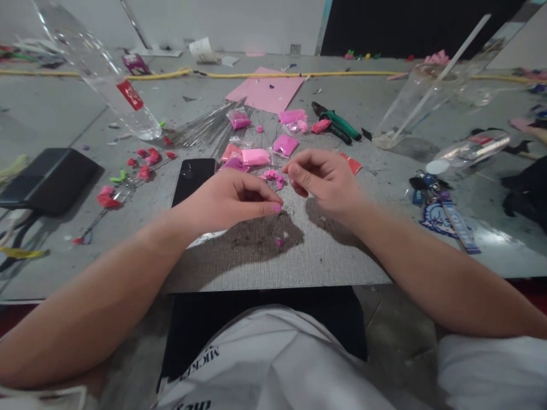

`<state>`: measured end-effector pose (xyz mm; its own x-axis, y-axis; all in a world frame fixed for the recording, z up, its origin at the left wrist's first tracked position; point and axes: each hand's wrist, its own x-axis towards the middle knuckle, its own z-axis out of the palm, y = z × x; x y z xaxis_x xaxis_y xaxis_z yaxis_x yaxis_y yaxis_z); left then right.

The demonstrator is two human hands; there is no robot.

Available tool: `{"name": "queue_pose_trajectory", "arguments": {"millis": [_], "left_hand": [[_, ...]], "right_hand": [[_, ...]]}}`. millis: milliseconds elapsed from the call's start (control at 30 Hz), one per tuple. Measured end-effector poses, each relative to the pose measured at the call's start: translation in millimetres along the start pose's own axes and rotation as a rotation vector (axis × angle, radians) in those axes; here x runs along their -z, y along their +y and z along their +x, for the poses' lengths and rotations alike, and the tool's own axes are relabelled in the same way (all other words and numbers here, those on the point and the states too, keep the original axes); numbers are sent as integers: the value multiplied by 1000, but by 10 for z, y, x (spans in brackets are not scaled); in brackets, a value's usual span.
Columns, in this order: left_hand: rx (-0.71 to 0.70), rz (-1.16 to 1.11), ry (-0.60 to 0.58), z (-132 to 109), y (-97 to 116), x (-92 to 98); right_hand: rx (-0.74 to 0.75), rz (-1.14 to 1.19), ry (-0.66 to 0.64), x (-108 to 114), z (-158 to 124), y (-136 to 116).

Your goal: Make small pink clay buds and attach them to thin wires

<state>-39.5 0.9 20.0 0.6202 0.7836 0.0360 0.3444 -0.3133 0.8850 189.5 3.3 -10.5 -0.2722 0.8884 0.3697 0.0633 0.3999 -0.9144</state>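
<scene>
My left hand [233,199] is closed in a pinch above the table, with a tiny pink bit of clay [277,208] at its thumb and index tips. To its right, my right hand [320,179] is curled, thumb against the fingers; whatever it may hold is too small to make out. Just beyond the gap between my hands lies a cluster of small pink clay pieces [273,177]. Behind it are plastic bags of pink clay [256,156] and a magenta bag [285,145]. A small pink crumb [279,242] rests on the table nearer to me.
A black phone [193,173] lies partly behind my left hand. Red clay flowers on wires [147,162], a tall bottle [123,102] and a black box [49,181] stand left. Green-handled pliers [339,122], a plastic cup with a straw [405,108], a lying bottle [470,151] and keychains [444,210] are right.
</scene>
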Motion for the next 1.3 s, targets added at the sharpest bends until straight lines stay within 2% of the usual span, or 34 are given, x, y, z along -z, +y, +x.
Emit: {"name": "queue_pose_trajectory", "arguments": {"millis": [133, 233, 467, 600, 867, 1200, 1300], "left_hand": [[92, -128, 86, -6, 37, 4], [93, -170, 86, -5, 12, 18], [87, -208, 61, -4, -79, 35], [85, -202, 68, 9, -72, 17], [133, -134, 107, 12, -9, 5], [152, -90, 144, 25, 20, -21], [154, -69, 160, 23, 48, -23]], "right_hand": [[291, -201, -46, -19, -90, -107], [478, -335, -70, -35, -121, -121], [619, -490, -62, -85, -143, -50], [575, -498, -31, -110, -181, -85], [345, -454, 20, -101, -198, -157], [138, -227, 104, -115, -166, -52], [118, -187, 117, -116, -158, -3]]}}
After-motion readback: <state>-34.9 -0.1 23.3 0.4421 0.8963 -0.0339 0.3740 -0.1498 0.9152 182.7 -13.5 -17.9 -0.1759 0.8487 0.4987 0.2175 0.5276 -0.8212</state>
